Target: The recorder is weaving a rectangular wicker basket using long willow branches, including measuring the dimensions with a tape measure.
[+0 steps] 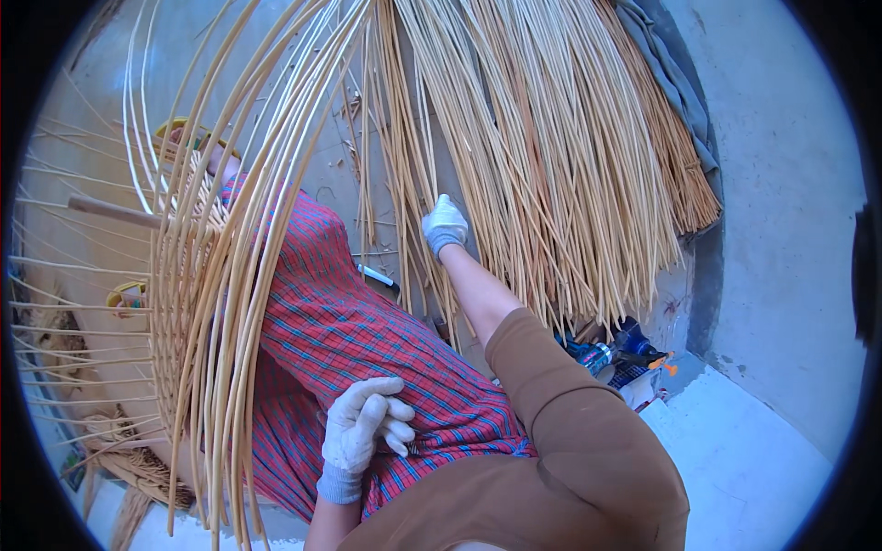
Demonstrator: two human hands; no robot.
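My right hand (445, 223), in a white glove, is closed on pale rattan strips at the inner edge of a long spread bundle (560, 165). My left hand (366, 432), also gloved, rests over the red plaid cloth (358, 340) on my lap, fingers apart and loosely curled, holding nothing visible. To the left stands a partly woven rattan piece (184, 349), with long bent strips arching upward and others sticking out sideways.
A dark grey cloth (671, 73) lies behind the bundle. Assorted tools (602, 354) sit at the right near a pale wall (781, 230). A white-handled tool (375, 275) and scraps lie on the floor (322, 129). Frayed fibre (129, 468) is at lower left.
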